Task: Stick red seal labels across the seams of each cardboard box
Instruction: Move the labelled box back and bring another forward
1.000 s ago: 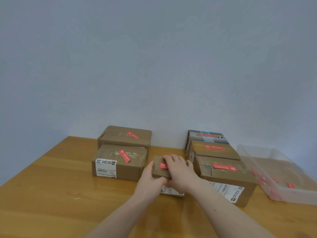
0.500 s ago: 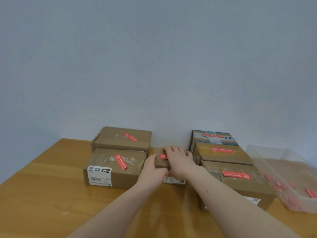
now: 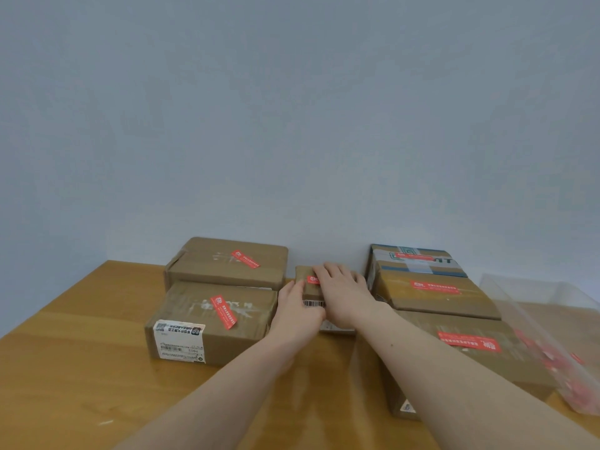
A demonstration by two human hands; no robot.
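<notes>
Both hands on the small box point(image 3: 306, 280) mid-table. Left hand point(image 3: 297, 308) grips its near-left corner, thumb up the left side. Right hand point(image 3: 344, 295) lies flat over the top, fingers straight, pressing down on a red label point(image 3: 313, 280); only the label's left end shows past the fingers. Barcode sticker point(image 3: 314, 304) visible on the box's near face between the hands.

Small box sits in the lane between two box groups, close to the back wall point(image 3: 292, 125). Left of it: near-left box point(image 3: 211, 323) with a slanted red label and a white shipping sticker on its front face; the left hand is just beside its right edge. Behind that, the back-left box point(image 3: 227, 264), labelled too.

Right of it: a row of three, all labelled – printed box point(image 3: 418, 259) at the back, middle box point(image 3: 435, 293), front box point(image 3: 464, 355) partly hidden by the right forearm. The right hand's outer edge is just beside the middle box.

Clear plastic bin point(image 3: 545, 336) at far right, red labels inside, cut by the frame edge.

Table point(image 3: 71, 368): open wood surface on the left and along the near edge, under the forearms. Left table edge runs diagonally to the back wall.
</notes>
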